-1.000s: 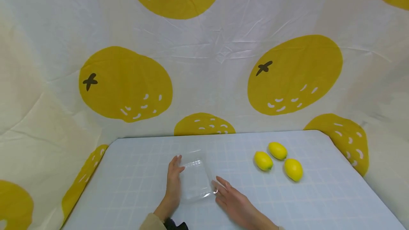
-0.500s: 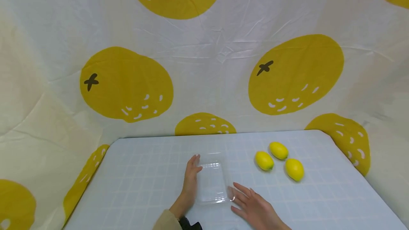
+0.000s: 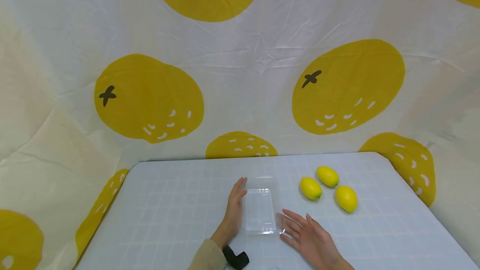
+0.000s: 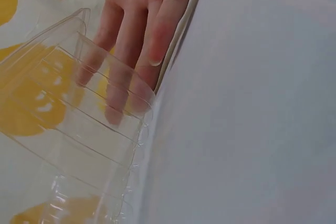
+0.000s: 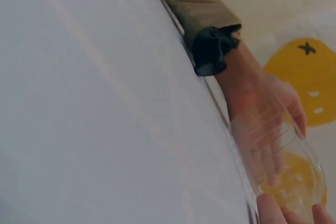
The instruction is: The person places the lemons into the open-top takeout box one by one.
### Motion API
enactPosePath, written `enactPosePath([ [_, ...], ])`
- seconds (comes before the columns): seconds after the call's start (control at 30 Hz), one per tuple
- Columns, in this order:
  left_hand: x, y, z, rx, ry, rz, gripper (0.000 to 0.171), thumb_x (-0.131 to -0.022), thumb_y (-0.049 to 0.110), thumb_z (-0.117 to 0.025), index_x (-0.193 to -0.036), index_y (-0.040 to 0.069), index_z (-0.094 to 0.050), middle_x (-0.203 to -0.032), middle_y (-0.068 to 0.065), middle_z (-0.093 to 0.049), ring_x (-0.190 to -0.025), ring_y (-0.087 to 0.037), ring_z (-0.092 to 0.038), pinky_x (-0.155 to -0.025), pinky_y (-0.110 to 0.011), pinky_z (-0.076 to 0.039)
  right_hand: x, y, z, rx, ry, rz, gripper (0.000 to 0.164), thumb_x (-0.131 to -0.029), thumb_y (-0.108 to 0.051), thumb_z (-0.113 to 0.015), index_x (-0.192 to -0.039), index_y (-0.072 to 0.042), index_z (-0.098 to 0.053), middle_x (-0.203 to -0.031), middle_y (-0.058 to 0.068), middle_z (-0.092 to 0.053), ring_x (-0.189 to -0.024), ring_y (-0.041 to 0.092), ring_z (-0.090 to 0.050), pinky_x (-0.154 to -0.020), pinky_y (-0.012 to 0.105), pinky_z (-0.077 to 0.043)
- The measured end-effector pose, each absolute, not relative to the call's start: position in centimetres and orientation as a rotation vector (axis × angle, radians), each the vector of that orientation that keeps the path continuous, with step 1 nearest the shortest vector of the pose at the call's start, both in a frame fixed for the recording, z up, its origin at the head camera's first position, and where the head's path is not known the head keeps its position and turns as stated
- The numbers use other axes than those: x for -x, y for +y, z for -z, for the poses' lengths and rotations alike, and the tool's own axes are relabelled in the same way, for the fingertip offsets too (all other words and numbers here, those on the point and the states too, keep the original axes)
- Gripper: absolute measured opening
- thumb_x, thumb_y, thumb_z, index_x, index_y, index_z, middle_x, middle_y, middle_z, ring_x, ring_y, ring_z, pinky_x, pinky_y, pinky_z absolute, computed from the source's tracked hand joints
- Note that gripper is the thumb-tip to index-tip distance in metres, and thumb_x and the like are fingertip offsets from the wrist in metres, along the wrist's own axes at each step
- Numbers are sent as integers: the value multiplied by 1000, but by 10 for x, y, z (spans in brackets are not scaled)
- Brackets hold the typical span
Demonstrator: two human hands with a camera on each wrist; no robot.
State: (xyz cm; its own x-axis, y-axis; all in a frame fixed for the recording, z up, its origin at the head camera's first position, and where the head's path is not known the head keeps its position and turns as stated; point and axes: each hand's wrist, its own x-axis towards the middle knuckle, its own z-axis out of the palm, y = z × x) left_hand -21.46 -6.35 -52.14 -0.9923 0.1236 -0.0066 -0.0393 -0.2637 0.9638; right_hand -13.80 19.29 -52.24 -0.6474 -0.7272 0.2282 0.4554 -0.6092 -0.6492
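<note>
A clear plastic container (image 3: 259, 209) with ridged sides stands on the table between my hands. My left hand (image 3: 233, 211) rests upright along its left side, fingers straight and pointing away from me. At the near right corner is my right hand (image 3: 309, 238), fingers extended and spread, tips at the container wall. The left wrist view shows the right hand's fingers (image 4: 123, 59) through the clear plastic (image 4: 89, 145). Through the container (image 5: 294, 177), the right wrist view shows the left hand (image 5: 262, 114), and right fingertips (image 5: 270, 209) appear at its bottom edge.
Three yellow lemons (image 3: 328, 176) lie grouped at the right back of the table (image 3: 168, 203), which has a pale checked cover. Behind it hangs a white curtain (image 3: 247, 91) printed with large yellow fruit. A black strap (image 3: 235, 257) is on the left wrist.
The container has moved to the right across the table and turned straighter, with both hands moving along beside it. The right hand's fingers have spread. The lemons have stayed in place.
</note>
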Motion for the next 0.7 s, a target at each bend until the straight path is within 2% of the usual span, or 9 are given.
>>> enactPosePath([
  [0.23,212,-65,525,-89,1812,-2459,56,-101,15,-36,-154,2,-25,-162,-14,-25,-151,-32,-5,-120,-52,5,139,193,533,677,659,2231,71,-103,-39,13,-159,-6,-13,-166,9,-6,-151,20,-11,-121,44,-3],
  [0.37,210,-66,526,-117,1823,-2481,53,-102,13,-35,-153,0,-27,-161,-16,-25,-151,-32,-5,-120,-52,5,139,192,534,646,719,2219,70,-103,-40,12,-159,-8,-14,-165,9,1,-150,16,-15,-122,43,-5],
  [0.47,209,-66,527,-132,1827,-2494,52,-102,12,-34,-152,-1,-28,-161,-18,-25,-151,-32,-6,-120,-51,5,139,192,532,587,775,2208,67,-105,-41,8,-160,-8,-10,-164,10,11,-149,14,-19,-122,43,-7],
  [0.57,208,-66,528,-140,1840,-2485,52,-102,11,-35,-152,-2,-27,-161,-18,-24,-151,-32,-5,-120,-52,5,139,193,531,536,809,2196,65,-105,-43,5,-159,-6,0,-160,11,20,-148,11,-22,-122,41,-8],
  [0.7,209,-65,528,-137,1869,-2451,53,-102,13,-35,-153,1,-26,-162,-17,-22,-152,-31,-5,-120,-51,4,139,193,530,518,833,2193,65,-105,-43,4,-155,-2,12,-159,12,24,-147,10,-24,-122,41,-8],
])
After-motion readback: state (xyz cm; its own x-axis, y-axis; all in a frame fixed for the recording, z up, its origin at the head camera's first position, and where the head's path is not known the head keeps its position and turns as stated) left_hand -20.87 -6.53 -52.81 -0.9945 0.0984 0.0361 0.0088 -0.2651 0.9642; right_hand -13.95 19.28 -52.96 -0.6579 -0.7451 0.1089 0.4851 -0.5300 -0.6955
